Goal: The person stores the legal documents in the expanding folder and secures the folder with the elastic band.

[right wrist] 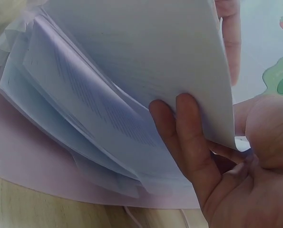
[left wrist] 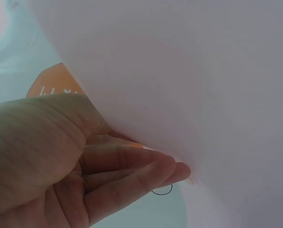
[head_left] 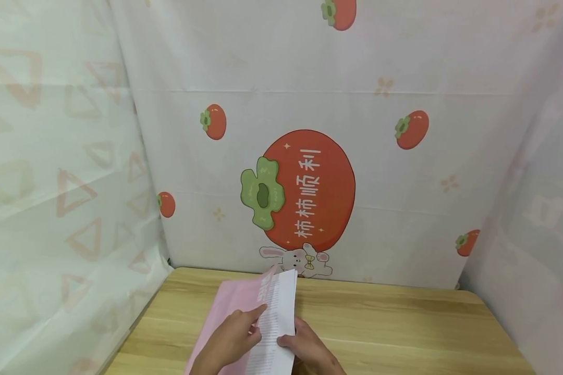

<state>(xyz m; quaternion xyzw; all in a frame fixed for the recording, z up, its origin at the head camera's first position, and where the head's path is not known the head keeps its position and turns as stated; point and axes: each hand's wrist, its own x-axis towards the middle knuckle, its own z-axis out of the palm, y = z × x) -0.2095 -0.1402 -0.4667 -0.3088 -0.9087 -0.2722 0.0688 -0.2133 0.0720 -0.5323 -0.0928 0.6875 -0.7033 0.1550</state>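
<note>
A pink folder [head_left: 236, 297] stands tilted above the table, its cover folded back to the left from printed white sheets [head_left: 273, 307]. My left hand [head_left: 234, 333] lies over the cover with the index finger extended, its tip at the cover's edge beside the printed text. In the left wrist view, straight fingers [left wrist: 131, 175] touch a pale sheet [left wrist: 179, 85]. My right hand [head_left: 307, 344] grips the sheets at their right edge, thumb in front. In the right wrist view, two of its fingers [right wrist: 191, 128] support a raised sheet [right wrist: 151, 47], with more printed sheets [right wrist: 93, 99] fanned behind.
Beneath is a wooden table [head_left: 394, 328] with rounded far corners. A white cloth backdrop [head_left: 403, 198] with printed persimmons and a rabbit hangs behind it. Patterned cloth [head_left: 51, 208] hangs on the left, and another pale cloth [head_left: 539, 219] on the right.
</note>
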